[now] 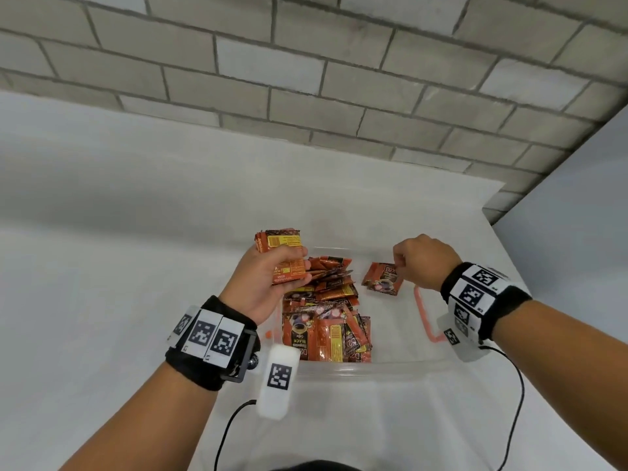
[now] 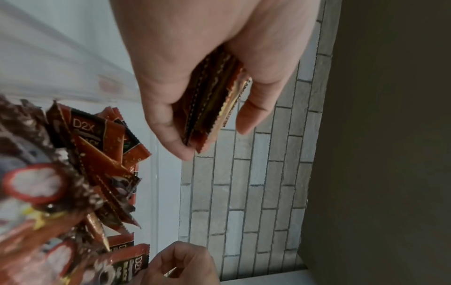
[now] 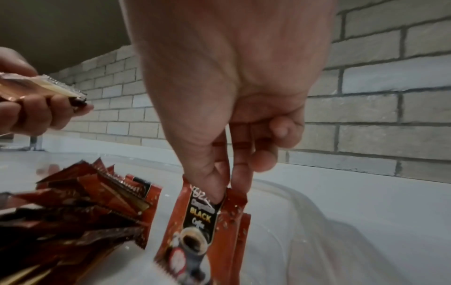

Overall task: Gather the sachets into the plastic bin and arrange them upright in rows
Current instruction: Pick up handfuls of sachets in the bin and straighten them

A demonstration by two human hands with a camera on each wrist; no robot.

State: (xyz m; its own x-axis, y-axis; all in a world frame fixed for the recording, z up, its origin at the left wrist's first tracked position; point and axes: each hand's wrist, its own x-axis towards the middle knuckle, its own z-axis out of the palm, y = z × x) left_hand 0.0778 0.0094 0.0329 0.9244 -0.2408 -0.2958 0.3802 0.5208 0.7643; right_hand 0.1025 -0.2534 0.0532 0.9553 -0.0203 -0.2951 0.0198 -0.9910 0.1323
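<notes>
Sachets (image 1: pixel 326 321) heaped in bin (image 1: pixel 401 363); brick wall (image 1: pixel 339 79) behind.

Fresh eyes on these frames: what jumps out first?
The orange-brown sachets heaped in the left half of the clear plastic bin. Above its far left corner the left hand grips a stack of sachets; the right hand pinches a few sachets upright over the bare right half.

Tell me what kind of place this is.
Likely a plain data-recording workspace, not a home kitchen: a bare block wall, a white table, and only a clear bin of coffee sachets. Both wrists carry marker bands and cabled cameras.
</notes>
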